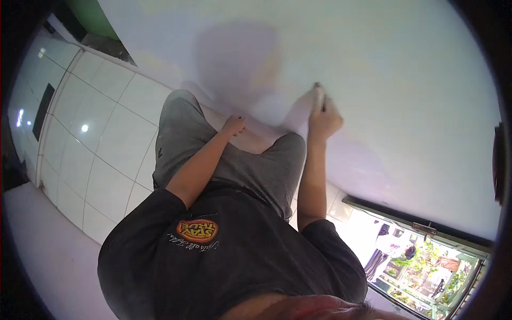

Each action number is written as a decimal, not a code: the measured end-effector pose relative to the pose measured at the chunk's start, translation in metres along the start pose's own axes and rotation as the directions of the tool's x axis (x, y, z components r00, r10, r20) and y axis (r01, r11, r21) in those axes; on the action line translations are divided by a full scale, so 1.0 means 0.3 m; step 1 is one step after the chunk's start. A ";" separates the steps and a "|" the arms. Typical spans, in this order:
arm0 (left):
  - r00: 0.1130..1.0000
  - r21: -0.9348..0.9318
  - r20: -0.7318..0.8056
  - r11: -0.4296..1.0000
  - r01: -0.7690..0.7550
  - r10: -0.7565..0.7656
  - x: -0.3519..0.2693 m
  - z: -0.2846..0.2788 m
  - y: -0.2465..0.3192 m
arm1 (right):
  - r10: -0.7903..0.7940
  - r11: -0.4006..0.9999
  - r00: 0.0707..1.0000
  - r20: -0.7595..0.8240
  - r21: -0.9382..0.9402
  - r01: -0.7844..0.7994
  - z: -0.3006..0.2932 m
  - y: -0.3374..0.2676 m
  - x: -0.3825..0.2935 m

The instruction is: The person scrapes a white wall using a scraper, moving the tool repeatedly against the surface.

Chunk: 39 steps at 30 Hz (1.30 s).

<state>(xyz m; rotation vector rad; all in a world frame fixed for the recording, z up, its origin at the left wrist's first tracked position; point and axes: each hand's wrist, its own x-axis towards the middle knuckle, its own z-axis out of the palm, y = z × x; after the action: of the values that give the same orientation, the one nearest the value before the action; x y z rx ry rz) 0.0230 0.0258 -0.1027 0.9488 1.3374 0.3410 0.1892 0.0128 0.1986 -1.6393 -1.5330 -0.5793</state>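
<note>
My right hand (326,120) is raised in front of a pale painted wall (380,80). Its fingers are closed around a small, light, slender object with a dark tip (319,94), blurred so that its kind cannot be told; the tip is at or close to the wall. Above my lap, between my knees, my left hand (234,125) is loosely curled, and a small dark spot shows by its fingers. Whether it holds anything cannot be told. Grey trousers (256,168) cover my bent legs, whose knees point at the wall.
White floor tiles (112,148) spread out on the left, crossed by a raised edge with a dark strip (43,112). At the lower right an open doorway (424,264) with a dark frame shows plants and hanging clothes outside. A dark object (498,164) is at the right rim.
</note>
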 end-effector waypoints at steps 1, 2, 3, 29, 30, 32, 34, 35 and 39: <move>1.000 0.004 -0.004 1.000 -0.012 0.012 -0.001 -0.003 0.012 | -0.029 0.994 0.996 0.081 -0.099 0.037 0.041 0.038 -0.061; 1.000 0.012 -0.002 1.000 -0.027 0.027 0.004 0.001 0.023 | -0.045 0.977 0.986 0.163 -0.200 0.077 0.099 0.100 -0.144; 0.999 0.021 0.006 0.999 -0.038 0.038 0.006 0.013 0.025 | -0.057 0.974 0.973 0.225 -0.203 0.104 0.151 0.147 -0.231; 1.000 0.047 0.020 0.999 -0.025 0.024 0.029 -0.015 -0.053 | -0.017 0.998 0.999 -0.050 0.062 0.020 0.004 0.035 0.005; 0.999 0.076 0.004 0.997 -0.033 0.033 0.038 -0.021 -0.041 | 0.030 0.994 0.995 -0.096 0.107 -0.020 -0.014 0.024 0.040; 1.000 0.037 0.010 0.999 -0.011 0.011 0.032 -0.011 -0.043 | -0.014 0.994 0.996 -0.092 0.107 0.024 0.004 0.026 0.024; 1.000 0.039 0.022 0.999 -0.006 0.005 0.027 -0.015 -0.025 | -0.065 0.998 0.997 0.029 -0.012 0.065 0.058 0.075 -0.057; 0.999 0.055 0.036 0.998 -0.010 0.008 0.022 -0.012 -0.007 | -0.066 0.998 0.995 0.079 -0.009 0.067 0.101 0.094 -0.119; 0.998 0.019 0.061 1.000 0.019 -0.020 0.012 -0.001 0.012 | -0.087 0.993 0.967 0.241 -0.061 0.105 0.216 0.117 -0.290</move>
<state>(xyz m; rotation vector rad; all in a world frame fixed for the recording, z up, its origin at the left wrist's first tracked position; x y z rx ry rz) 0.0246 0.0306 -0.1024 0.9534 1.2952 0.2833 0.1971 0.0140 0.0847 -1.7478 -1.7918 -0.5095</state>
